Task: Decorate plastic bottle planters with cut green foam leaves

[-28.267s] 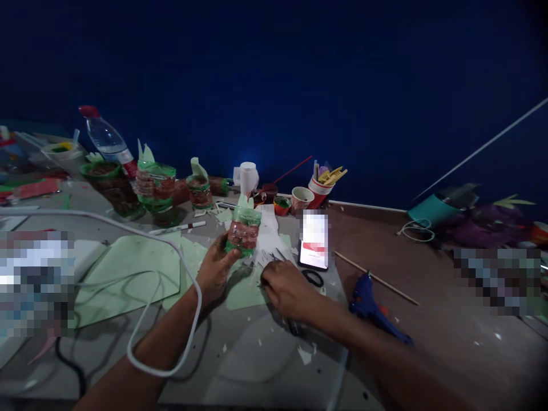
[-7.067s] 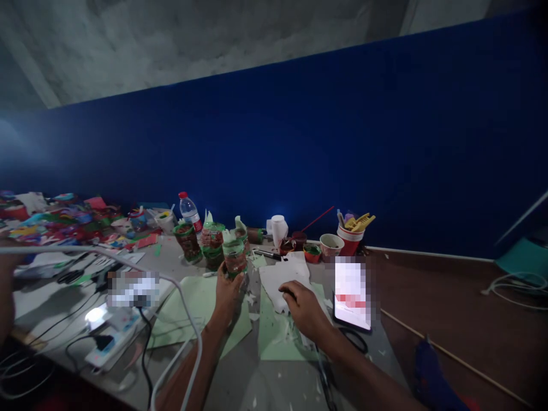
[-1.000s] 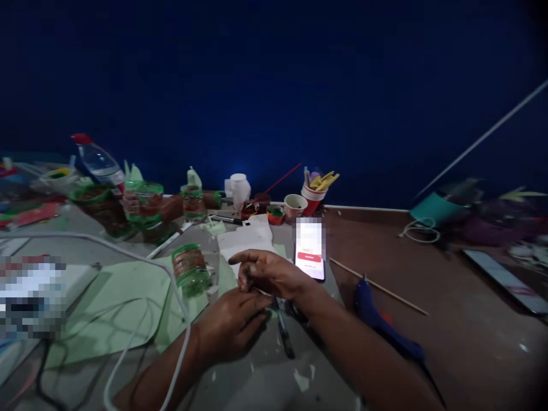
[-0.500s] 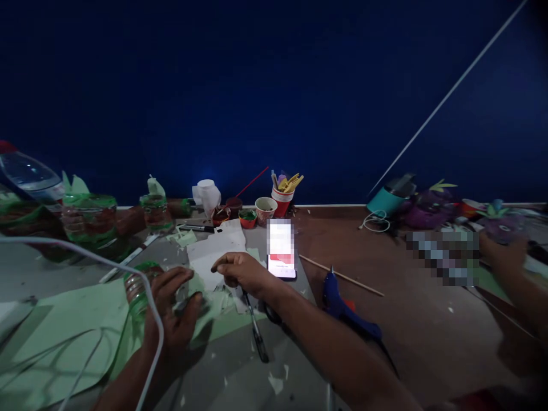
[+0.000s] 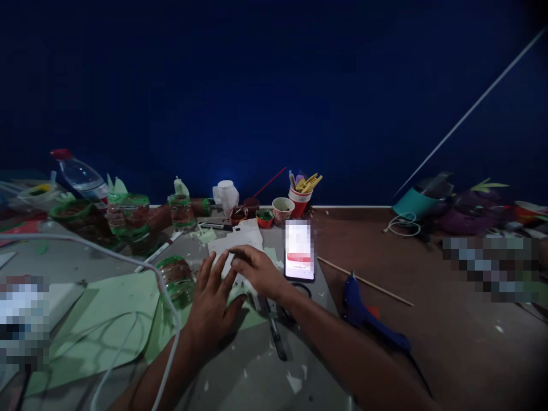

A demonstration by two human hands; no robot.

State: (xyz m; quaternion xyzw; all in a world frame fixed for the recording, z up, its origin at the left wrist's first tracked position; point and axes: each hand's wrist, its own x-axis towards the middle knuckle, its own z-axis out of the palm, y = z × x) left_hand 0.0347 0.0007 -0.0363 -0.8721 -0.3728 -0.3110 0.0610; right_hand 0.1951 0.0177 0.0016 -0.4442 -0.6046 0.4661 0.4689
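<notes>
My left hand [image 5: 216, 299] is open, fingers spread, over the green and white paper. Its fingertips come close to my right hand [image 5: 259, 275], whose fingers are bent together above the white paper sheet [image 5: 250, 233]; whatever they pinch, if anything, is hidden. Left of my left hand lies a clear jar-like piece banded in green and brown [image 5: 176, 279]. A black pen [image 5: 277, 337] lies below my right wrist. Beyond that wrist is a lit phone [image 5: 298, 268], its screen partly blurred out.
A blue glue gun [image 5: 359, 311] and a wooden stick [image 5: 368, 281] lie to the right. Paint cups [image 5: 265, 218], a red cup of tools [image 5: 299, 201] and banded jars [image 5: 128, 217] line the wall. A white cable [image 5: 171, 319] loops across the left foreground.
The view has swung left, so things sit further right. My left hand has left the banded piece's side and moved to my right hand, its fingers spreading. The other person's hand is out of view.
</notes>
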